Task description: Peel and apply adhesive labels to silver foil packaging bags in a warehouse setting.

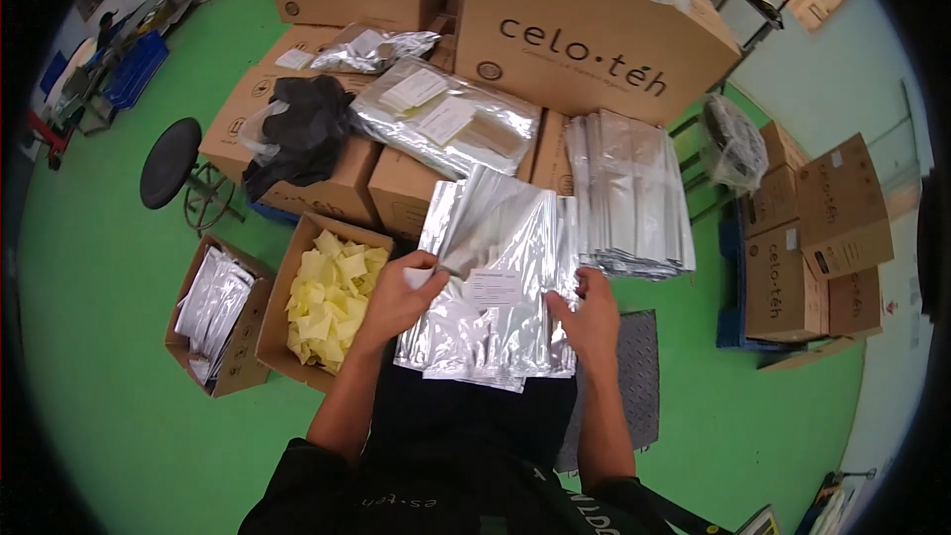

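Silver foil bags [466,337] lie in a loose pile in front of me, over my lap and against the boxes. On the top bag is a white printed label [493,287]. My left hand [394,305] grips the pile's left edge, thumb on top, with a small white piece beside the fingers. At the right edge, my right hand [589,322] holds the bags with its thumb on the foil and its fingers curled at the side. The undersides of both grips are hidden.
To the left stand an open carton [282,332] of yellow paper slips and a carton [223,372] of silver bags. Ahead, cartons [396,188] carry a black bag [302,129], a large foil bag [446,119] and a foil stack [634,188]. A stool [173,163] stands left.
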Motion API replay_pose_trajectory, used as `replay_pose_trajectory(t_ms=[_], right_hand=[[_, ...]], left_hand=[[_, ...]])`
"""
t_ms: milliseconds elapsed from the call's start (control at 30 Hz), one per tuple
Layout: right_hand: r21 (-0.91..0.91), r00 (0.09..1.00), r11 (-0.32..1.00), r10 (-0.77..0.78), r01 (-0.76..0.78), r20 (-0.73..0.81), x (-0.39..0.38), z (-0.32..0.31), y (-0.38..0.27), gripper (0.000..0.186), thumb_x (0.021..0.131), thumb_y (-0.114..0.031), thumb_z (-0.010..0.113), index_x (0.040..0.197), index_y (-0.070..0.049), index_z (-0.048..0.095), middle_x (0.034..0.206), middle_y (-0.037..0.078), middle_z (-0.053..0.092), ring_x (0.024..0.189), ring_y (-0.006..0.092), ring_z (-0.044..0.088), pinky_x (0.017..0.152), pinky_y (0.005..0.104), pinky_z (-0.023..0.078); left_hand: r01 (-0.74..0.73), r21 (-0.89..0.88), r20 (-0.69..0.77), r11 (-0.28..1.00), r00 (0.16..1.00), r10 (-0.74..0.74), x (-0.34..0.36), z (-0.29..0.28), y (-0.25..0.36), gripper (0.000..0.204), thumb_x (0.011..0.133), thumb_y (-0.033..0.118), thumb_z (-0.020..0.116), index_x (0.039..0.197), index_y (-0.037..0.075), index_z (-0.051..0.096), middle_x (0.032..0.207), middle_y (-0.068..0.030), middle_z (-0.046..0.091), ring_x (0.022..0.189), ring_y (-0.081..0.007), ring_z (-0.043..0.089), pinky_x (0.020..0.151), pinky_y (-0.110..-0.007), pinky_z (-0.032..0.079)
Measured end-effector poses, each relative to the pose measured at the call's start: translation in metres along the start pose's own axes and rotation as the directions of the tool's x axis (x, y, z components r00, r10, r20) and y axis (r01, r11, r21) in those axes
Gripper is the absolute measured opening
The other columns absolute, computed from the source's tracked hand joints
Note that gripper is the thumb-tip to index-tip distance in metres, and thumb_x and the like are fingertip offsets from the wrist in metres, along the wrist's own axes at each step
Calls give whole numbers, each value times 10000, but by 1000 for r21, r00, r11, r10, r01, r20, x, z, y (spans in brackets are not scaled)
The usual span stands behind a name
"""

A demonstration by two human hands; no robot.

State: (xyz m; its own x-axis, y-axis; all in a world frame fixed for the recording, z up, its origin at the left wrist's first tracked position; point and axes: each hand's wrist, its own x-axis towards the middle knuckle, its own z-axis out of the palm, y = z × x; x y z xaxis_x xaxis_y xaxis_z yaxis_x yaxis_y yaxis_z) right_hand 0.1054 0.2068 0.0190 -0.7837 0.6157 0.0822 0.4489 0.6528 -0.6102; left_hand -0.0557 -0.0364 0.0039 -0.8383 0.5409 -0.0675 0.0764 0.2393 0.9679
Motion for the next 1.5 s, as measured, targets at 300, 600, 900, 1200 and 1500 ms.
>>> replay_pose_trajectory(t_ms=[300,600,900,1200,1500], right_hand=[[322,993,940,108,-117,44,-24,-11,8,180,860,-101,711,972,21,641,737,53,615,688,121,551,648,283,449],[422,995,902,81,-95,51,-22,1,7,136,907,-100,666,946,26,634,734,11,572,680,80,492,623,250,408],[386,985,911,169,-144,-31,-39,-20,-1,112,891,-81,672,951,7,637,714,-8,547,663,73,497,612,243,408],[428,964,899,-193,99,182,-47,-26,-81,272,754,-44,796,1007,-10,702,851,97,681,729,190,650,687,297,508],[327,960,915,-271,236,64,-42,-33,-80,111,816,-53,751,892,-11,682,832,119,677,755,254,682,676,328,527]], left_hand=[[-250,-524,-717,814,644,-264,-107,-203,-96,275,949,145,624,1177,-3,587,1031,-99,670,864,-203,675,781,-323,564],[-413,-609,-779,677,154,-607,-212,-339,-302,150,981,238,598,932,97,582,808,-19,642,685,-143,618,565,-250,506],[-209,-849,-477,485,698,-534,-77,-173,-144,445,919,390,442,1098,9,588,906,-89,630,752,-195,598,657,-316,503],[-35,-208,283,978,955,94,-54,3,47,249,996,183,578,1112,-1,699,898,-103,739,785,-132,656,719,-289,513],[-172,-38,423,984,890,171,-36,38,65,209,966,208,592,1034,44,701,792,-190,673,729,-373,666,643,-392,503]])
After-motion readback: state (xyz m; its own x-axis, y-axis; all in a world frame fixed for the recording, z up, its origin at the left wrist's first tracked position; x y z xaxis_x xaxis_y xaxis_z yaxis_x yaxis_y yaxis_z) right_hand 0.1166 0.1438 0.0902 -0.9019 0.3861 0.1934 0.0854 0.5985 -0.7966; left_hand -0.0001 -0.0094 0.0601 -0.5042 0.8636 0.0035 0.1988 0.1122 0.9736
